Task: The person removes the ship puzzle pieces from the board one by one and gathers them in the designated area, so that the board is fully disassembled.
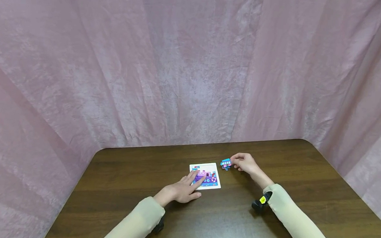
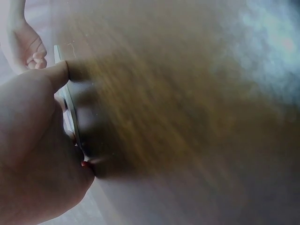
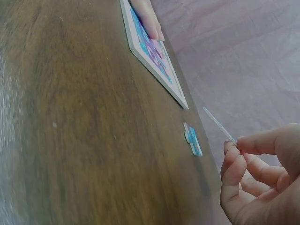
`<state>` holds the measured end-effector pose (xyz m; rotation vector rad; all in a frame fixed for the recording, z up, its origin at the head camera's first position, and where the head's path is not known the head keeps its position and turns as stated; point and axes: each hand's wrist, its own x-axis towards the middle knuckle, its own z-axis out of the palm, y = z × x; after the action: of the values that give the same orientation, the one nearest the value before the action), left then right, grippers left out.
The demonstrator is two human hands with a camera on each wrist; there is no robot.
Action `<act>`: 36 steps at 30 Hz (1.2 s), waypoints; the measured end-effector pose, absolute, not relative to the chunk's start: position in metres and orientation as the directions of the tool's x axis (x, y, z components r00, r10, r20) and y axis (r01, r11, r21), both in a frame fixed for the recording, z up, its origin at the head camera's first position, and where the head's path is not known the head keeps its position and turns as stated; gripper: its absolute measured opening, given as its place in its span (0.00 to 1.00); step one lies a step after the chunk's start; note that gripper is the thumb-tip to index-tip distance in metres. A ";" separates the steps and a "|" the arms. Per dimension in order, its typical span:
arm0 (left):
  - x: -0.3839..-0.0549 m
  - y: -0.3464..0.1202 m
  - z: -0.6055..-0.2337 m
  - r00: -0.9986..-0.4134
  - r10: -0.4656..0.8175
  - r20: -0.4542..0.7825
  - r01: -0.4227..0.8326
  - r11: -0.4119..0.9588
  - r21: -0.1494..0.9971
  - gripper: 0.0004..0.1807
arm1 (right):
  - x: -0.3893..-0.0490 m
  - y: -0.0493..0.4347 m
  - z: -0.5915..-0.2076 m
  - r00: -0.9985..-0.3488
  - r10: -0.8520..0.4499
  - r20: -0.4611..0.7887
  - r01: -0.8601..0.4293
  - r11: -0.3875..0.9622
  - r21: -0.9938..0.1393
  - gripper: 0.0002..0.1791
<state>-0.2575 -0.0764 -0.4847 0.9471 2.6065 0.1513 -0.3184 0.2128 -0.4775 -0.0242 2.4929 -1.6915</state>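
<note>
A square puzzle board (image 1: 217,184) with a white frame and a purple-and-blue boat picture lies on the table. My left hand (image 1: 184,190) rests on its left part, fingers extended and spread over the picture. Right of the board, my right hand (image 1: 245,163) pinches a thin puzzle piece (image 3: 218,123) between thumb and fingertips, raised above the table. From above, its blue and pink face (image 1: 226,162) shows. A second puzzle piece (image 3: 193,140), light blue, lies on the table near the board's corner in the right wrist view. The left fingers hide part of the picture.
The brown wooden table (image 1: 136,173) has rounded far corners. A pink curtain (image 1: 193,69) hangs behind it and along the sides. Black wrist cameras sit under both sleeves, the right one (image 1: 259,204) close above the tabletop.
</note>
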 end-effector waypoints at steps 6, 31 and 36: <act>-0.258 -0.077 -0.486 -0.708 0.642 -0.296 0.605 0.766 0.216 0.36 | -0.316 0.220 -0.477 -0.993 -0.089 -0.082 0.042 0.384 -0.922 0.13; -0.257 -0.078 -0.489 -0.696 0.652 -0.301 0.606 0.758 0.242 0.36 | -0.319 0.240 -0.483 -0.998 0.021 -0.056 0.060 0.489 -0.870 0.11; -0.258 -0.078 -0.490 -0.693 0.662 -0.284 0.612 0.749 0.253 0.36 | -0.320 0.242 -0.486 -0.999 0.041 -0.035 0.051 0.523 -0.851 0.10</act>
<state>-0.2584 -0.0780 -0.4903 0.9802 2.5912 0.1960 -0.3200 0.2421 -0.4863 0.0831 2.7330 -1.5263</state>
